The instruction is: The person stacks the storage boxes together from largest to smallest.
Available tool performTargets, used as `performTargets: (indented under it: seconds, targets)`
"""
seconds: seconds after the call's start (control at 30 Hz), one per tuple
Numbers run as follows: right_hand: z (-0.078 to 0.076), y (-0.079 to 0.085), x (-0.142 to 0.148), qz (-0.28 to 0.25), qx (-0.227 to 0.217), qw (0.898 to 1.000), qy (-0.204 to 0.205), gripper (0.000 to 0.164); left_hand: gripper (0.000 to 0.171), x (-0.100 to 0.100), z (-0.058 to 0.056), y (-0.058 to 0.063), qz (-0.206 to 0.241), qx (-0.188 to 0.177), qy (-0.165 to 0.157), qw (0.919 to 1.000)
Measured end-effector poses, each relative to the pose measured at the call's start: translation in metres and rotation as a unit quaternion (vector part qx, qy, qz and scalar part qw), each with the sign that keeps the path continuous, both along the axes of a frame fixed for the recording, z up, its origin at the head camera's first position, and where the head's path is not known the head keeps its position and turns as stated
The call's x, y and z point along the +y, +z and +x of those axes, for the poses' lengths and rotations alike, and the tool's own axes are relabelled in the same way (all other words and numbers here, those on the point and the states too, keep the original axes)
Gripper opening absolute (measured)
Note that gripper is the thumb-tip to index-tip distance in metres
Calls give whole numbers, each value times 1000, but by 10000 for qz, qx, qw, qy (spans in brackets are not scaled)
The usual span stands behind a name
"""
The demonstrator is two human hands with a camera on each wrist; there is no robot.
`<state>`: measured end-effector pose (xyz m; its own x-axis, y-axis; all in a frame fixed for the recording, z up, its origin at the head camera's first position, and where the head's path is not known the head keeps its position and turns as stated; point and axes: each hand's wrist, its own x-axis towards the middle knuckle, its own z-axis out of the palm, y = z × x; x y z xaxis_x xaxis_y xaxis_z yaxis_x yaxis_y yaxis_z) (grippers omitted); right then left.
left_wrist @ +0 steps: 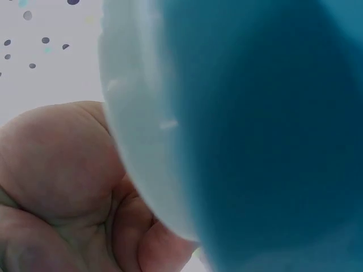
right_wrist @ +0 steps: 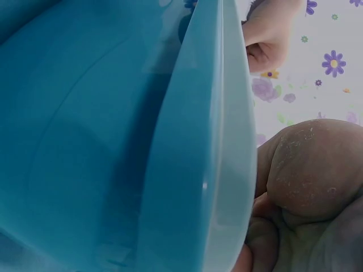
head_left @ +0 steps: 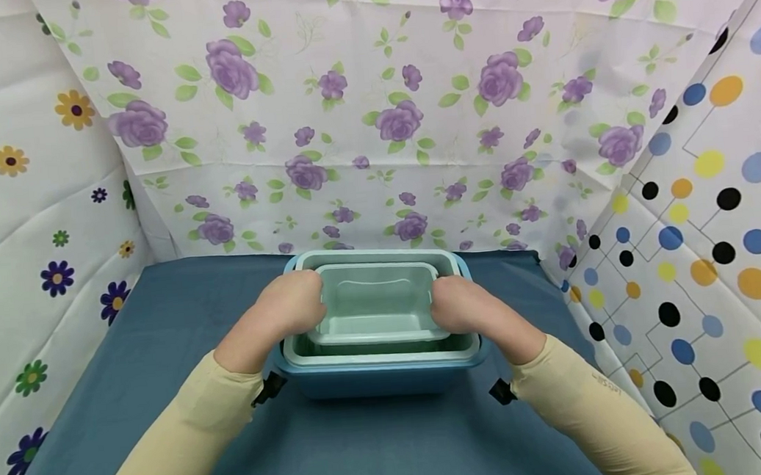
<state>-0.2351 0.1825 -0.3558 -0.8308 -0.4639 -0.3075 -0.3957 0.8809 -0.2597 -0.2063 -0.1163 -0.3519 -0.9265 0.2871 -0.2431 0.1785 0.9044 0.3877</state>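
Three nested rectangular tubs sit in the middle of the head view. The smallest, a pale green tub [head_left: 378,296], is tilted toward me inside a larger pale green tub [head_left: 389,357], which sits in a blue tub [head_left: 377,383]. My left hand [head_left: 294,300] grips the smallest tub at its left end, fingers curled over the rim. At the opposite end my right hand [head_left: 458,302] holds the same tub's rim with curled fingers. Both wrist views are mostly filled by the blue wall and a pale green rim [right_wrist: 235,147]; the fingertips are hidden there.
A blue cloth [head_left: 382,451] covers the table under the tubs. Behind it hangs a purple-flowered sheet [head_left: 385,119]. A flower-print sheet [head_left: 34,217] stands on the left and a dotted sheet [head_left: 708,281] on the right.
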Motion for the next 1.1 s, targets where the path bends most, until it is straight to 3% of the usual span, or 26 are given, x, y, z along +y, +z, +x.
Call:
performTargets:
  seconds: [0.63, 0.97, 1.1]
  targets:
    - [3, -2, 3, -81, 209, 9997, -17, 47, 34, 4, -3, 1, 27, -15, 113, 9999]
    - [12, 2, 3, -308, -65, 9982, -518, 21, 37, 8, 5, 3, -20, -10, 258, 9997]
    - [14, 5, 4, -387, -80, 9973, -626, 19, 40, 8, 8, 6, -71, 68, 255, 9996]
